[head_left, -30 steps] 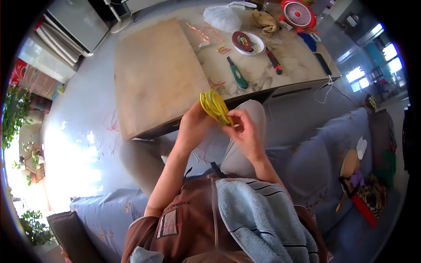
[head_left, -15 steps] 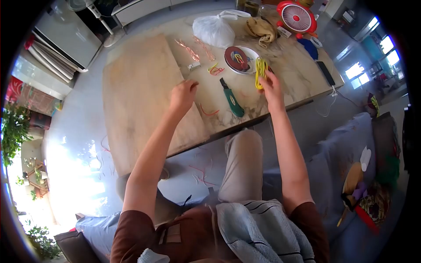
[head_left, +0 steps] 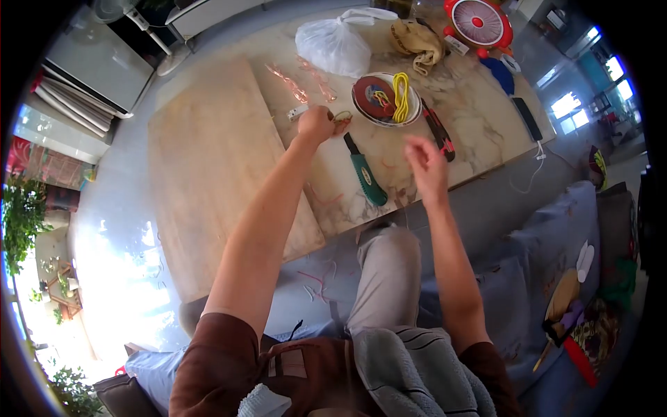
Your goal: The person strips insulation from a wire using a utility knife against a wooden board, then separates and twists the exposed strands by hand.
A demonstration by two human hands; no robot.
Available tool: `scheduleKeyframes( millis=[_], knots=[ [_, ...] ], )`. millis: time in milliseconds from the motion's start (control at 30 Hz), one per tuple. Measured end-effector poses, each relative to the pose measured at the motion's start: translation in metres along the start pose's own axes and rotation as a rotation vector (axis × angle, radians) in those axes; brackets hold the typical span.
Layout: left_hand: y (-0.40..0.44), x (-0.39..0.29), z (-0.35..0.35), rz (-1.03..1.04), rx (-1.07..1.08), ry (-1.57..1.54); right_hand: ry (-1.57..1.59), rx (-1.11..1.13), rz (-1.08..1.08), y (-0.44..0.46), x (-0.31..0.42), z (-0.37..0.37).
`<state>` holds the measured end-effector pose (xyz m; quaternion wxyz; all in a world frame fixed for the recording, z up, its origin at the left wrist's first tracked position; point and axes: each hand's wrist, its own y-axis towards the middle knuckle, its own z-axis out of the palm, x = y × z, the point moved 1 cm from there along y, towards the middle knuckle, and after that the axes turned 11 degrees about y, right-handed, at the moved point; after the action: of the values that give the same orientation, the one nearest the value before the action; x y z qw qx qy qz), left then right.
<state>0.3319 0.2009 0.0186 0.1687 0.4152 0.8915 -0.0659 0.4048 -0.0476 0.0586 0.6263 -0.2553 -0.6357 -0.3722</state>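
Observation:
My left hand (head_left: 317, 126) is at the right edge of the wooden board, its bent fingers closed on a few short yellow and red wires (head_left: 342, 118); the fingertips are partly hidden. A small white piece (head_left: 297, 112) lies just behind it. My right hand (head_left: 426, 165) hovers over the front of the table, slightly blurred, fingers apart and nothing in them. The coiled yellow wire (head_left: 401, 99) rests in a round white dish (head_left: 415, 111), beside a dark red disc (head_left: 368, 94). Between my hands lies a green utility knife (head_left: 367, 177). A red-and-black hand tool (head_left: 439, 132) lies beyond my right hand.
The wooden board (head_left: 208, 160) covers the left of the marble table (head_left: 479, 125). Copper strands (head_left: 288, 83), a white plastic bag (head_left: 335, 47), a tan cloth pouch (head_left: 417, 45), a red fan (head_left: 478, 24) and a black phone-like slab with a cable (head_left: 526, 118) stand or lie farther back.
My right hand has let go of the yellow wire coil, which now lies in the dish, and has drawn back toward me. My left hand has moved right and forward to the short wires.

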Motion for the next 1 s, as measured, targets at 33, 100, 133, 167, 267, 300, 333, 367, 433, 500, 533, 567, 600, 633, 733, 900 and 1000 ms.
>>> scheduleKeyframes(
  millis=[33,100,133,167,267,300,333,367,433,500,533,567,600,633,733,900,1000],
  knots=[
    [-0.001,0.001,-0.001,-0.025,0.035,-0.054,-0.019,0.055,0.019,-0.01,0.0,0.003],
    [-0.017,0.011,-0.006,-0.091,0.029,-0.501,-0.055,0.165,0.06,-0.026,0.002,0.013],
    [-0.031,0.013,-0.011,-0.125,0.029,-0.724,-0.04,0.162,0.061,-0.03,0.005,0.022],
    [-0.045,0.012,-0.017,-0.131,0.022,-0.768,-0.024,0.16,0.061,-0.033,0.01,0.032],
    [-0.095,0.007,-0.045,-0.149,0.029,-0.874,0.04,0.175,0.108,-0.035,0.004,0.064],
    [-0.108,0.003,-0.049,-0.147,0.05,-0.894,0.139,0.169,0.192,-0.038,0.008,0.081],
    [-0.122,-0.001,-0.054,-0.147,0.072,-0.914,0.237,0.165,0.28,-0.039,0.012,0.094],
    [-0.136,-0.005,-0.059,-0.11,0.044,-0.894,0.352,0.239,0.324,-0.039,0.002,0.102],
    [-0.155,0.003,-0.064,-0.178,0.027,-1.031,0.463,0.223,0.381,-0.046,-0.001,0.113],
    [-0.166,0.021,-0.063,-0.3,0.054,-1.25,0.545,0.223,0.454,-0.047,-0.004,0.121],
    [-0.173,0.03,-0.063,-0.321,0.062,-1.328,0.535,0.192,0.461,-0.047,-0.013,0.123],
    [-0.181,0.039,-0.062,-0.344,0.07,-1.406,0.524,0.161,0.471,-0.043,-0.027,0.124],
    [-0.187,0.046,-0.062,-0.362,0.078,-1.484,0.515,0.128,0.477,-0.036,-0.044,0.124],
    [-0.195,0.051,-0.064,-0.363,0.043,-1.437,0.543,0.149,0.534,-0.024,-0.064,0.124],
    [-0.185,0.036,-0.06,-0.331,-0.018,-1.271,0.61,0.164,0.606,-0.036,-0.011,0.141],
    [-0.156,0.02,-0.045,-0.281,-0.055,-0.718,0.254,0.287,0.425,-0.04,-0.005,0.134],
    [-0.155,0.018,-0.044,-0.103,-0.256,-0.214,0.047,0.359,0.353,-0.028,-0.01,0.127]
  ],
)
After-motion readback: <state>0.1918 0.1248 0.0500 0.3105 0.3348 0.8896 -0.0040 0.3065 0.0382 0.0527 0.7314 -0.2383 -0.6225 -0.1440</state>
